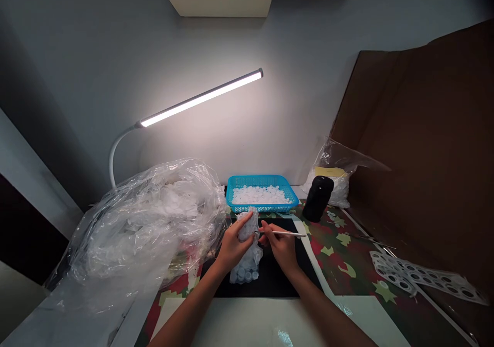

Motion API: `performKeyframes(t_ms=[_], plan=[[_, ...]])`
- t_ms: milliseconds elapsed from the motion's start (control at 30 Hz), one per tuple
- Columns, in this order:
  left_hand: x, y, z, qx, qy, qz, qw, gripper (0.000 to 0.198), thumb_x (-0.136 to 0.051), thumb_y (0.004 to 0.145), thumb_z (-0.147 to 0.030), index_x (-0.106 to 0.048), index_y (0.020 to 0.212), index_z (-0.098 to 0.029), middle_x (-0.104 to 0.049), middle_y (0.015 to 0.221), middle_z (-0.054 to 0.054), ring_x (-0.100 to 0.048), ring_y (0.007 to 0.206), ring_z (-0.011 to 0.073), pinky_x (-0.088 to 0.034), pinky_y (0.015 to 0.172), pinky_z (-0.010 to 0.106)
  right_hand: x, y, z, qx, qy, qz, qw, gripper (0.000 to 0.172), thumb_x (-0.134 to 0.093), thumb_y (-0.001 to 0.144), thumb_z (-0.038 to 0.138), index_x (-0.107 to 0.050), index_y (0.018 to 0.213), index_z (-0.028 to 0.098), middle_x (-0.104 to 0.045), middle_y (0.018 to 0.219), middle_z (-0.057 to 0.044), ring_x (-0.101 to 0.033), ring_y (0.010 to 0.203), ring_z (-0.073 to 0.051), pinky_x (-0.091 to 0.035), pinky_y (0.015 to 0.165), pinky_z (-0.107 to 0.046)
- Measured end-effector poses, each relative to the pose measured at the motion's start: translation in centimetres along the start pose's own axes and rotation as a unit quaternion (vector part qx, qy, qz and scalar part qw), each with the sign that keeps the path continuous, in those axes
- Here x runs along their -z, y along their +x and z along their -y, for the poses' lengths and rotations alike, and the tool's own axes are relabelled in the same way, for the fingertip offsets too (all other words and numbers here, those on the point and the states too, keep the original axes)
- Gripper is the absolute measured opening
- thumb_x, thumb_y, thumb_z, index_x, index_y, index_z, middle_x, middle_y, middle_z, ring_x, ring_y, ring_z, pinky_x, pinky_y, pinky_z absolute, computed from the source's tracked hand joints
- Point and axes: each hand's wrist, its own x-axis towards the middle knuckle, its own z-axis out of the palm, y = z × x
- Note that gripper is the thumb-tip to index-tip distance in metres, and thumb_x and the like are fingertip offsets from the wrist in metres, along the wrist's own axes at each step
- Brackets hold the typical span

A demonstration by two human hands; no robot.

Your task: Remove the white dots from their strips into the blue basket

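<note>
My left hand (232, 245) is closed on a translucent white piece with many round, cap-like shapes (246, 270), which stands over the black mat (278, 282). My index finger and thumb press against its upper part. In my right hand (283, 249) is a thin, white, pen-like tool (289, 233), held in a pinch. The inner end of this tool reaches the edge of the translucent piece. Whether it is a knife, tweezers or a plain stick cannot be made out. Just beyond my hands sits a blue basket (230, 195) holding small white pieces (262, 194).
A large clear plastic bag of white material (154, 233) fills the left side, below a lit lamp (204, 97). To the right stand a black cylinder (318, 198) and a clear bag (339, 190). Perforated white strips (428, 275) lie beside a brown cardboard panel (424, 156).
</note>
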Motion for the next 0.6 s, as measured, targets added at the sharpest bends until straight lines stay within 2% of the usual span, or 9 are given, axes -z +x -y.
performKeyframes(t_ms=[100,267,400,600], plan=[[-0.1,-0.1,0.0,-0.003,0.011,0.002,1.000,0.056,-0.059,0.074,-0.013,-0.050,0.129,-0.022,-0.056,0.128,0.007,-0.053,0.116,0.0238,-0.041,0.099,0.038,0.1,-0.1,0.0,0.022,-0.028,0.022,0.999,0.034,-0.050,0.086,0.045,-0.066,0.069,0.020,-0.059,0.053,0.000,-0.056,0.051,-0.015,-0.045,0.052,-0.024],[0.2,0.1,0.1,-0.003,0.019,-0.007,1.000,0.056,-0.059,0.075,-0.013,-0.048,0.130,-0.021,-0.054,0.130,0.007,-0.051,0.119,0.0233,-0.040,0.101,0.038,0.7,0.4,0.5,0.060,-0.062,0.089,0.992,0.028,-0.046,0.089,0.040,-0.067,0.085,0.021,-0.063,0.064,-0.001,-0.058,0.056,-0.016,-0.046,0.054,-0.024],[0.3,0.1,0.0,-0.005,0.021,-0.009,1.000,0.055,-0.059,0.076,-0.014,-0.049,0.129,-0.023,-0.055,0.130,0.005,-0.051,0.118,0.0229,-0.041,0.100,0.036,1.0,0.7,0.7,0.095,-0.086,0.138,0.982,0.027,-0.045,0.090,0.036,-0.068,0.089,0.022,-0.066,0.074,-0.003,-0.061,0.065,-0.018,-0.048,0.060,-0.026],[0.0,0.0,0.5,-0.005,0.023,-0.005,1.000,0.056,-0.059,0.076,-0.014,-0.049,0.130,-0.024,-0.055,0.129,0.005,-0.053,0.116,0.0225,-0.041,0.099,0.037,0.9,0.8,0.1,0.115,-0.116,0.150,0.975,0.026,-0.045,0.090,0.033,-0.068,0.094,0.023,-0.069,0.084,-0.006,-0.062,0.074,-0.020,-0.048,0.066,-0.030]])
